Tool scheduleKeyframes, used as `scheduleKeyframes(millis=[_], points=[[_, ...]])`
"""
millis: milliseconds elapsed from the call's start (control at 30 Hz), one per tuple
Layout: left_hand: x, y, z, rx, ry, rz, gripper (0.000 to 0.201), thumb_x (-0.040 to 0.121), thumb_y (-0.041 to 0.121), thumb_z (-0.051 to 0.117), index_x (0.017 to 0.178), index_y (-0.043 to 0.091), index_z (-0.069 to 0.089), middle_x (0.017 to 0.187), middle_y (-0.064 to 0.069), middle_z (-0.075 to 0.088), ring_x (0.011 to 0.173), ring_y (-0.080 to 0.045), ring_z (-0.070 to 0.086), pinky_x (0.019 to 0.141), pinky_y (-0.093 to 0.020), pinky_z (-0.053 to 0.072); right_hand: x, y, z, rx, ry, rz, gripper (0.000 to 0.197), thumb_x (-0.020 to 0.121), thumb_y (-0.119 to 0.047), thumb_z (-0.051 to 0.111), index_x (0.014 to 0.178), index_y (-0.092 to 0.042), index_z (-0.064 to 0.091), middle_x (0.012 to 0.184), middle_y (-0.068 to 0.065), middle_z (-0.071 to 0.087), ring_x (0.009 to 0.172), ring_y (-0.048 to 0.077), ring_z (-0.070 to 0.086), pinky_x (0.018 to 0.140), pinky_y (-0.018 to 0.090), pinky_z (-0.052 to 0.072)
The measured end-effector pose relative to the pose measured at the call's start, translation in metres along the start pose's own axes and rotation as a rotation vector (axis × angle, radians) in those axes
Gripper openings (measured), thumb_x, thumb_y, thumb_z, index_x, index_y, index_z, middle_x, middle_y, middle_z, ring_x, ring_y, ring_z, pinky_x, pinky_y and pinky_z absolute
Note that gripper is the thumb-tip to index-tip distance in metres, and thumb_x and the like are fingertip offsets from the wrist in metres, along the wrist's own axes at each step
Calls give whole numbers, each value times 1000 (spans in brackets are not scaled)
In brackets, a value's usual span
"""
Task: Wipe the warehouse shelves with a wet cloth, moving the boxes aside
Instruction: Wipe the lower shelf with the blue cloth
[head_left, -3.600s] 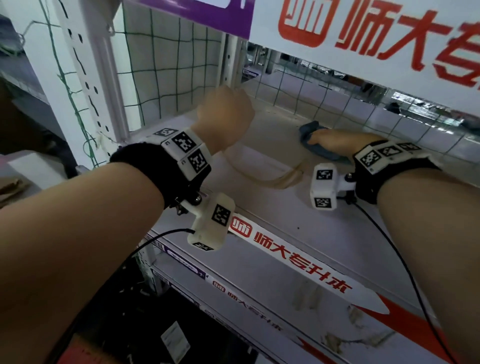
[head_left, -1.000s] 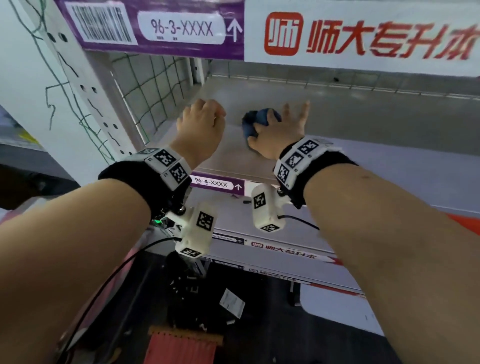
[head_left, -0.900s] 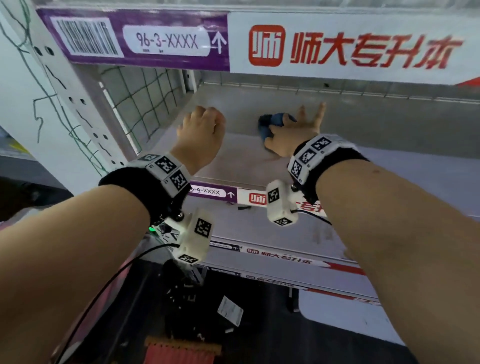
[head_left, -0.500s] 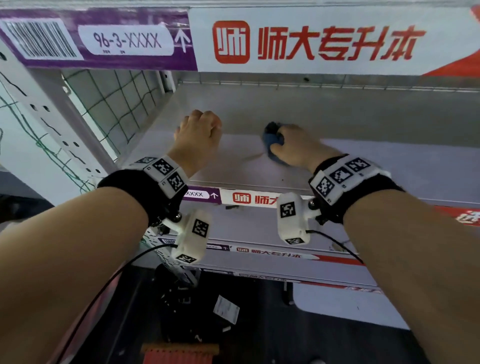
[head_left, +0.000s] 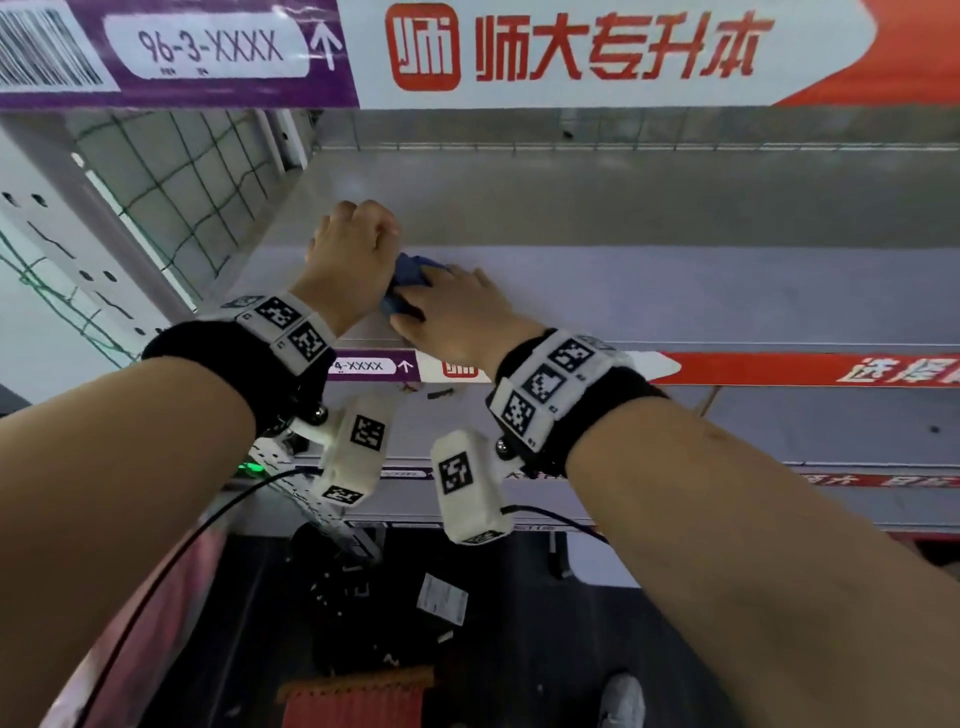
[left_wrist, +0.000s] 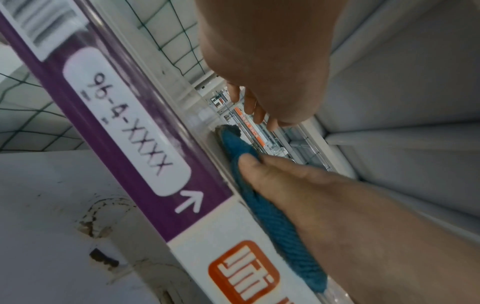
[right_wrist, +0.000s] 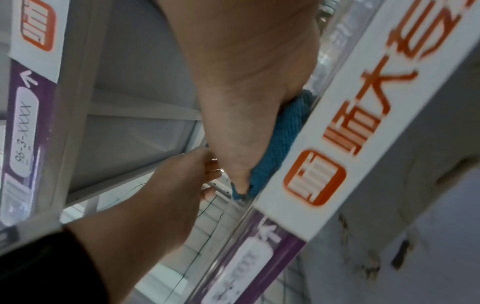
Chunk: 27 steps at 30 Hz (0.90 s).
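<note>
The person's right hand (head_left: 457, 317) lies palm-down on a crumpled blue knitted cloth (head_left: 410, 283), its fingers bent over the fabric and its thumb (left_wrist: 249, 166) pressed against the cloth's near side, so the cloth is grasped against the surface. The cloth sits at the front left of the grey metal shelf board (head_left: 675, 291), running right along the front edge above the label strip; the left-wrist view shows it as a long blue fold (left_wrist: 272, 216) pinned beneath the right hand's heel. The left hand (head_left: 353, 249) is just beside it on the left, fingers clenched into a loose fist with nothing visibly held; its knuckles are next to the cloth, but whether they touch it cannot be told. From the right-wrist view the left hand's curled fingers (right_wrist: 210, 170) are seen close to the right thumb.

Both wrists carry black bands with white marker blocks (head_left: 545, 384) and hanging white camera housings (head_left: 467, 483). The shelf's front edge bears a purple label strip marked "96-4-XXXX" (left_wrist: 130, 133) joined to a white strip with an orange-red logo (right_wrist: 314, 176). The shelf above carries a matching purple and white banner (head_left: 208, 47). Green netting (head_left: 171, 197) closes the left side beside a white perforated upright (head_left: 62, 249).
</note>
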<state>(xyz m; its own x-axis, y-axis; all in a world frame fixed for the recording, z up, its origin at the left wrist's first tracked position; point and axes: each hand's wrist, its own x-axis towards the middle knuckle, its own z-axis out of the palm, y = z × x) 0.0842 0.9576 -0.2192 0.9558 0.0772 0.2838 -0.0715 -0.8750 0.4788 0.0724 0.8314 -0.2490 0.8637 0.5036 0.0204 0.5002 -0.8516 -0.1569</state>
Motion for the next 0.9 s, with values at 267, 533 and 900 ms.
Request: scheduleKeyframes(millis=[267,533,900], points=[[3,32,19,-36,-34,136,30,95,22,38,110,8,60,116,-20,55,111,-37,48,98,-43,38,-79,132,-24,-60,43,663,50,98,-47,24,141,-24,35,156,7,21,143,34,14,114,60,7],[-11,24,17,53,-12,174,26,96,20,41,105,6,61,110,-19,56,103,-36,50,90,-40,37,-108,144,-23,28,157,850,51,99,-39,29,140,-9,39,154,17,23,140,35,22,114,47,20],[-45,-39,-19,172,2,51,26,92,18,43,109,11,61,116,-14,53,111,-33,47,94,-42,34,-14,-19,5,33,22,315,57,99,-45,25,148,-17,25,158,15,13,144,35,13,115,49,13]])
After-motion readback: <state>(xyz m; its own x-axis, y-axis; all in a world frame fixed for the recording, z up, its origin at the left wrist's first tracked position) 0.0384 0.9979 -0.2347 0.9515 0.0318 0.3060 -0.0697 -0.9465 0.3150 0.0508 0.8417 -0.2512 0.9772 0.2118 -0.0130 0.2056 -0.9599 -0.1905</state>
